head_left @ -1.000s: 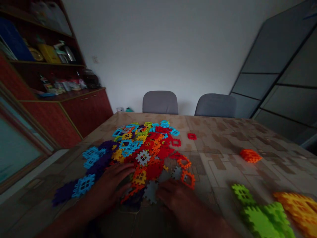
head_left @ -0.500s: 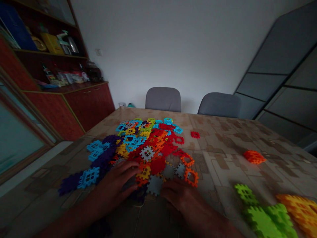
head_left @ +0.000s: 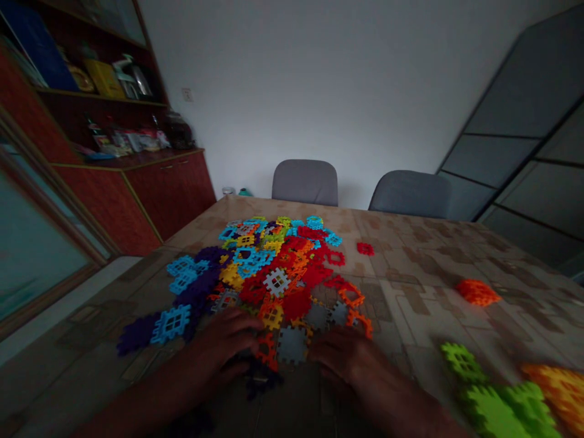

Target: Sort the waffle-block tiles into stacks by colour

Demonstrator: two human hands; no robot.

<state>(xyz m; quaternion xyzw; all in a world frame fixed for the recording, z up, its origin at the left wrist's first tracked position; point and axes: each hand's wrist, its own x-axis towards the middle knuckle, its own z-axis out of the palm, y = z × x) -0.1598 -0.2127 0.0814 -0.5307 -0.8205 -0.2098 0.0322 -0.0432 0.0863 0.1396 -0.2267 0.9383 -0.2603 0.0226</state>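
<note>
The left hand (head_left: 225, 340), fingers parted, is at the pile's (head_left: 283, 260) seven o'clock. A grey piece (head_left: 292, 345) lies at six, beside the right hand (head_left: 350, 356); whether its curled fingers grip, I cannot tell.

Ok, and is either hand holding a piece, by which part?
Can't tell: the right hand is beside the gray toothed tile, the left hand by an orange piece; dimness hides any grip.

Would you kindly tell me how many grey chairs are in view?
2. One grey chair stands beyond the far edge of the table, roughly behind the heap of pieces; the other chair is farther right. Only their backrests show; others could be hidden.
</note>
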